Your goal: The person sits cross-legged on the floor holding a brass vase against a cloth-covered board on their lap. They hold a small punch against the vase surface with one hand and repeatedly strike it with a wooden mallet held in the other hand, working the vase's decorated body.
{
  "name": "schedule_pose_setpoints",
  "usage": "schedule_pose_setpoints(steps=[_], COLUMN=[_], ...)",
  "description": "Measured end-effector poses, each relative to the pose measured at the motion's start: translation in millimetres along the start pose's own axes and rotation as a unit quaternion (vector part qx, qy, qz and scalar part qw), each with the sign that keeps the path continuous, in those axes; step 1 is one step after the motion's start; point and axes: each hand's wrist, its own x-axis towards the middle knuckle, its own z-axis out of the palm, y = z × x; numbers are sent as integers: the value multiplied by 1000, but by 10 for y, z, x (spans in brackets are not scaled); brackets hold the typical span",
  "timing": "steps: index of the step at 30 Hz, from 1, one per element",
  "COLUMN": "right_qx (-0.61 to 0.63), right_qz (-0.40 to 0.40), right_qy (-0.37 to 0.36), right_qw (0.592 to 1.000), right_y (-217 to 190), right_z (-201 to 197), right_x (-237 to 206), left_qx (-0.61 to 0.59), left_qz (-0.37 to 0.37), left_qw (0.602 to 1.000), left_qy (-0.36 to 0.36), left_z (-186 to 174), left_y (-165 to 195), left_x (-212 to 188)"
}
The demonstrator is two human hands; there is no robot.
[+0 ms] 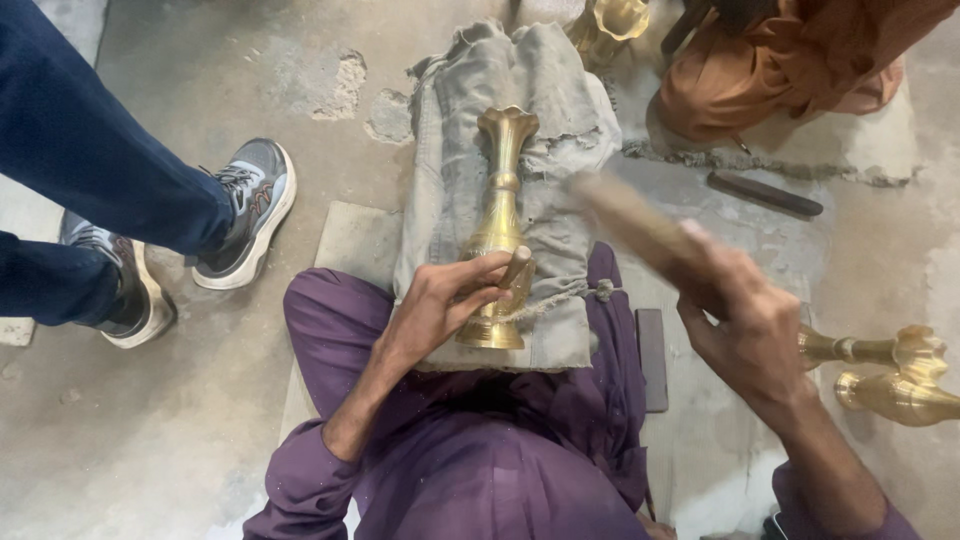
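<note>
From the head camera, a brass vase [500, 215] lies on its side along a grey cloth pad [470, 130] that rests across the person's lap, its flared mouth pointing far and its round foot near. The left hand [435, 305] is closed around a short wooden-handled punch [518, 267], pressing its tip against the vase's bulging lower body just above the foot, so the hand also steadies the vase. The right hand [745, 325] is clenched on the handle of a wooden mallet [625, 220], raised to the right of the vase and blurred (its head cannot be made out clearly). The vase looks rigid, fairly heavy for its size and smooth enough to roll or slip on its round body, so the soft pad probably keeps it from skidding; the narrow neck and the foot seem the surest places to take hold. Two more brass vases [890, 375] lie on the concrete floor [200, 420] to the right. At the left stand another person's shoes [245, 215], and a person in orange clothing [780, 70] sits far right.
</note>
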Motion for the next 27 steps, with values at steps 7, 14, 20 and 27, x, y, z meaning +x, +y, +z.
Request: schedule_pose_setpoints(steps=[7, 14, 20, 27], right_qx=[33, 116, -96, -128], right_qz=[3, 26, -36, -68], right_qy=[15, 74, -6, -108], right_qw=[999, 990, 995, 983], right_y=[-34, -50, -6, 36], right_z=[-70, 4, 10, 101], right_x=[43, 34, -15, 78], left_qx=[43, 37, -4, -22], left_qz=[1, 7, -8, -20], left_qw=[999, 999, 1000, 991], left_qy=[-16, -37, 20, 127], left_z=[-19, -34, 94, 236], left_y=[92, 41, -74, -87], left_x=[49, 54, -66, -202])
